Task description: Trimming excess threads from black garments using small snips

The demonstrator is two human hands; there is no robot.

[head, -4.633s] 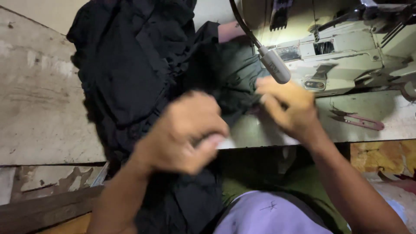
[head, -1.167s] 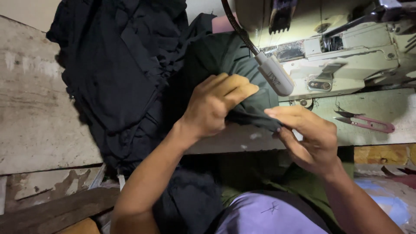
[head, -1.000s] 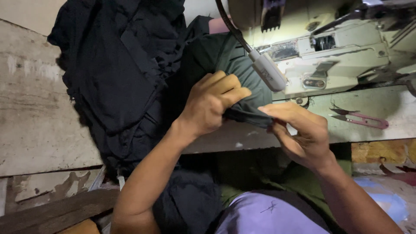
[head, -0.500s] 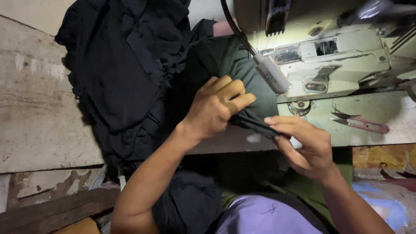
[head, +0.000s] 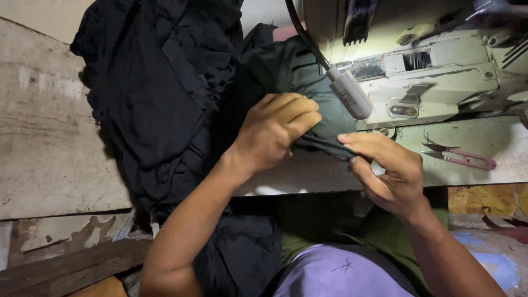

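Left hand (head: 275,132) and right hand (head: 385,170) both pinch a dark fabric strip (head: 322,147), stretched between them above the counter (head: 308,176), before the sewing machine (head: 440,71). Snips (head: 459,157) lie right.

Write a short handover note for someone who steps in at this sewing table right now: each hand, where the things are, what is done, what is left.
Left hand: closed on a fold of the dark green fabric.
Right hand: fingers pinching the same fold's edge, stretched between both hands.
Things: black cloth pile at left; sewing machine and its gooseneck lamp ahead; pink thread snips on the table, right.
Done: edge folded and held taut.
Left: the fold is not yet under the machine.
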